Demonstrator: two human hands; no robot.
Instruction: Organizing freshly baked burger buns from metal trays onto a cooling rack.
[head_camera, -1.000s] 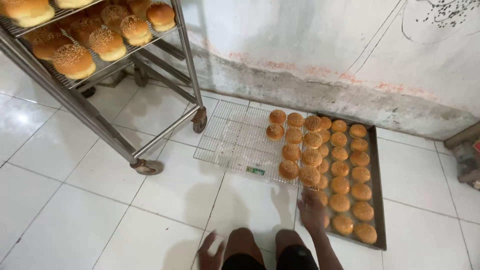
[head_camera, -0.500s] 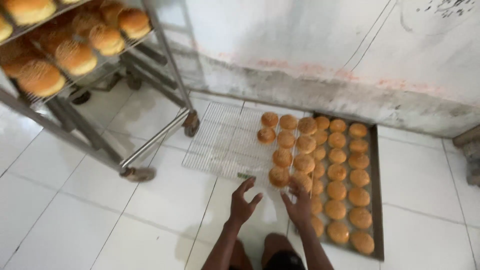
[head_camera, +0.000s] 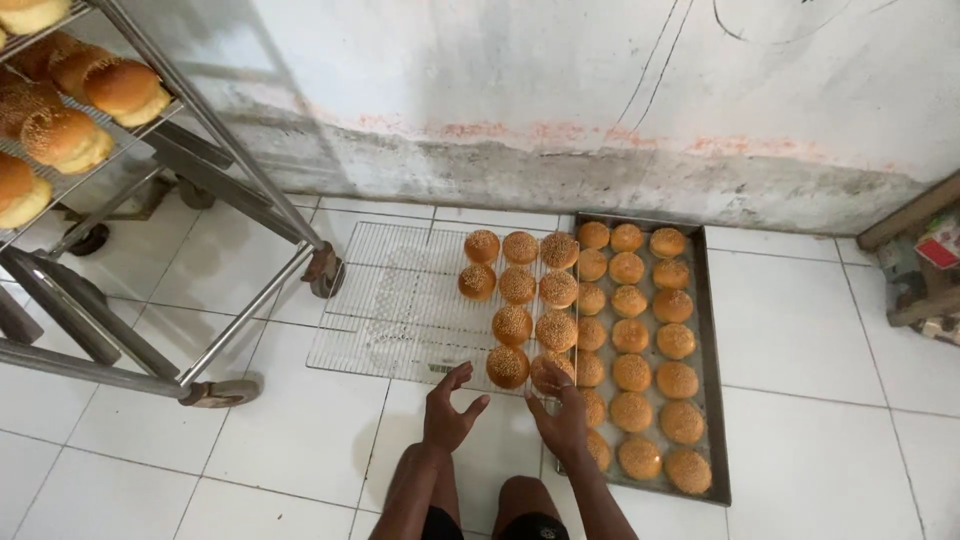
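Sesame buns (head_camera: 513, 325) sit in neat rows on the wire cooling rack (head_camera: 390, 300), flat on the floor.

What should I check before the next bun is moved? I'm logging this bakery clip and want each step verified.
1. Left hand free: ok, open, holding nothing.
2. Right hand on a bun: ok, fingers touch it at the rack's near edge.
3. Wire rack has room: ok, its left part is bare.
4. Metal tray flat on floor: ok.
5. Bun underside clean: cannot tell.
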